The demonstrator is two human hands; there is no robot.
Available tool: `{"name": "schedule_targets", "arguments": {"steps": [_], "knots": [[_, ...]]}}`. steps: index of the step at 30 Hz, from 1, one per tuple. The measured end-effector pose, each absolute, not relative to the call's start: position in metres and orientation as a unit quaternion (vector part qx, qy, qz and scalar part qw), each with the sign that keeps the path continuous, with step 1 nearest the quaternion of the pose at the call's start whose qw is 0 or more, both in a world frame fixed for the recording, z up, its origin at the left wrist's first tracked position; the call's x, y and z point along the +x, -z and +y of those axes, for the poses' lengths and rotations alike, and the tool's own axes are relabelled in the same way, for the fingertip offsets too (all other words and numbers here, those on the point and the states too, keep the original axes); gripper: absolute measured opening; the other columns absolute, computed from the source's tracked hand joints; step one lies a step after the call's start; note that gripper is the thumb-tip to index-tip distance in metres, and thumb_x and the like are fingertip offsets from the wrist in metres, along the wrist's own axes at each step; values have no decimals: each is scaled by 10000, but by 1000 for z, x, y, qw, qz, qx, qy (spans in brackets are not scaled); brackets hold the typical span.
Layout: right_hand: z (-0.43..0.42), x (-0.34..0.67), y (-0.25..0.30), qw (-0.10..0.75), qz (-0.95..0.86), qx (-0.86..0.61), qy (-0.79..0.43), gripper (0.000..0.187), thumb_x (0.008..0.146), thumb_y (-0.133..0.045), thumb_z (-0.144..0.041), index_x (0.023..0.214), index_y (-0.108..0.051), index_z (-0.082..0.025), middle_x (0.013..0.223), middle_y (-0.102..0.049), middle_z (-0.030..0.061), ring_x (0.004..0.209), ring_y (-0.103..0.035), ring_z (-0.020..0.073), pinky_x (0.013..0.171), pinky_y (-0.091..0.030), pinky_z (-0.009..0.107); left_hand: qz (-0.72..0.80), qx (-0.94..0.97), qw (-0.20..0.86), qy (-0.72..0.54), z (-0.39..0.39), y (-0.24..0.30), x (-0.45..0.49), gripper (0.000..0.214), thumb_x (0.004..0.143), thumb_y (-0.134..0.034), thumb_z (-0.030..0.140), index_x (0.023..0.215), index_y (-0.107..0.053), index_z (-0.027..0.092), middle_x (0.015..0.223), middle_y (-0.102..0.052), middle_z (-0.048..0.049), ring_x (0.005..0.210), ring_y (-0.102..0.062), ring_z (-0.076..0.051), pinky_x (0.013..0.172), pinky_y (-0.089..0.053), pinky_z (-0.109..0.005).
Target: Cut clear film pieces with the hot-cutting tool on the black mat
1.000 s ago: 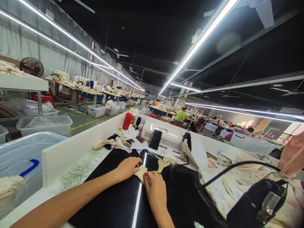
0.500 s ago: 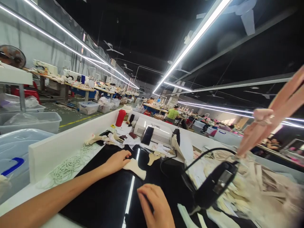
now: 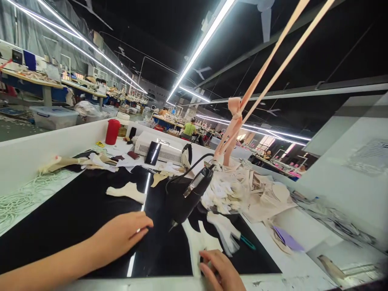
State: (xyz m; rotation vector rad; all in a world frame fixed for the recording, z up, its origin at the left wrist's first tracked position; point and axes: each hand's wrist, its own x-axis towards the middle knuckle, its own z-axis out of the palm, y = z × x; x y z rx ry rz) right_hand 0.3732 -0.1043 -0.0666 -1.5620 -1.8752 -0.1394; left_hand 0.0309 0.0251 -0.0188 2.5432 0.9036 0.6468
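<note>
Pale green cord (image 3: 24, 198) tangles at far left! Now the left hand (image 3: 119, 234), over the black mat (image 3: 60, 222), fingers narrow, a sliver of daylight between them. Just beyond lies the cream fabric piece (image 3: 127, 192), flat and untouched. A black handheld tool (image 3: 190, 196) hangs, tip down, mid-mat. Near right, the right hand (image 3: 220, 266) is at a white fabric piece (image 3: 209, 238), fingers curled; whether they grip, can't tell!
</note>
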Motion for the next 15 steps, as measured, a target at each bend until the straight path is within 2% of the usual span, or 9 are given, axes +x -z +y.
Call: {"name": "schedule_targets", "arguments": {"steps": [2,6,10,15], "knots": [[-102,370,75,330,-728,-598,56,491,1055,-367,-601,1009,-735,-279,872,-718,40,736,-693,174,728,-548,257,294,919,170,-199,4,25,55,267,1019,-466,182,1092,-702,282,985,-707,6,885,-714,-190,824,-508,-274],[-98,365,85,309,-738,-596,67,426,1086,-373,-473,940,-723,-279,853,-699,35,789,-679,190,753,-510,273,235,950,129,-161,-21,32,96,221,989,-544,125,1089,-689,259,993,-716,-4,870,-719,-207,762,-508,-282],[-99,366,85,305,-743,-592,65,361,1080,-400,-346,967,-735,-273,870,-701,42,792,-663,195,764,-499,282,215,963,88,-137,-28,27,121,145,1003,-574,163,1067,-687,226,995,-724,-29,862,-712,-220,745,-515,-300],[-102,364,79,326,-738,-590,30,327,1060,-431,-322,996,-748,-270,894,-709,46,806,-677,187,783,-510,275,209,969,26,-125,-28,29,139,148,1015,-598,207,1142,-675,216,995,-714,-43,840,-699,-235,693,-519,-324]]}}
